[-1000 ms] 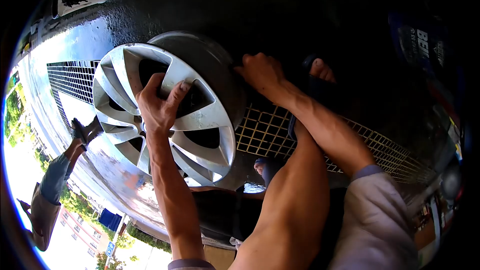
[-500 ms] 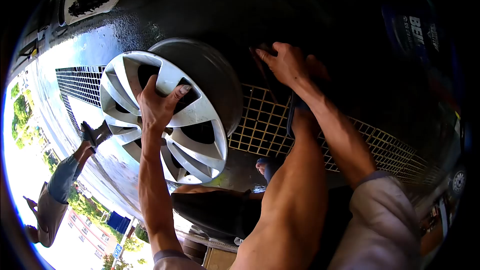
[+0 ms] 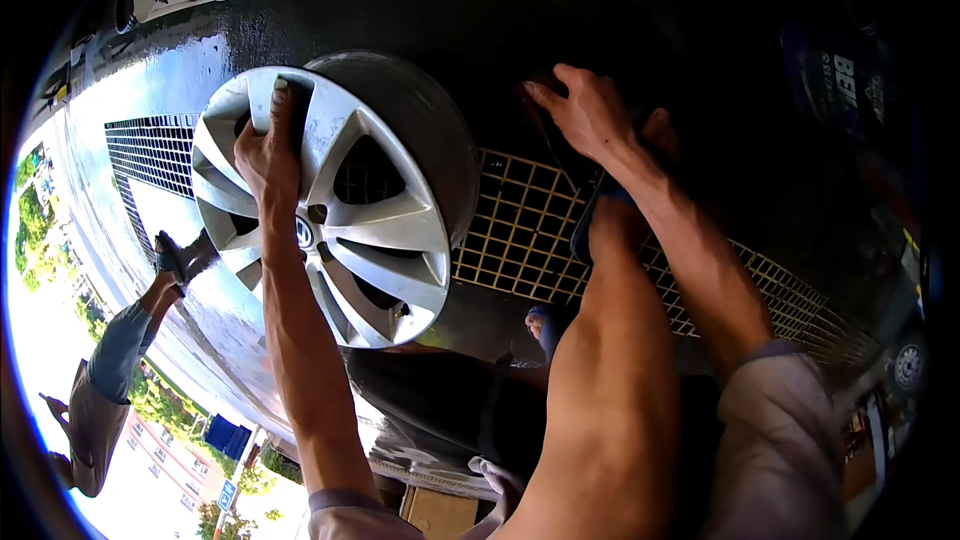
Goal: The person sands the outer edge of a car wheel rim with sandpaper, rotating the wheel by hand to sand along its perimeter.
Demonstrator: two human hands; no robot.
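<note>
A silver alloy wheel rim (image 3: 385, 215) with several spokes stands tilted on the wet floor, its dark barrel behind it. My left hand (image 3: 270, 155) grips a spoke near the rim's upper left, thumb on the face and fingers passing into the opening. To the right of the rim, apart from it, my right hand (image 3: 590, 115) is closed around a dark, thin thing that is hard to make out against the black floor. A small valve shows at the rim's lower edge.
A metal floor grating (image 3: 520, 230) runs under the rim and past my sandalled feet. Another person (image 3: 120, 350) stands at the left. A blue container with white letters (image 3: 845, 80) is at the upper right, a cardboard box (image 3: 440, 513) at the bottom.
The rim has turned, and my left hand has shifted up and left with it, still on a spoke. My right hand has moved right and slightly up, away from the rim.
</note>
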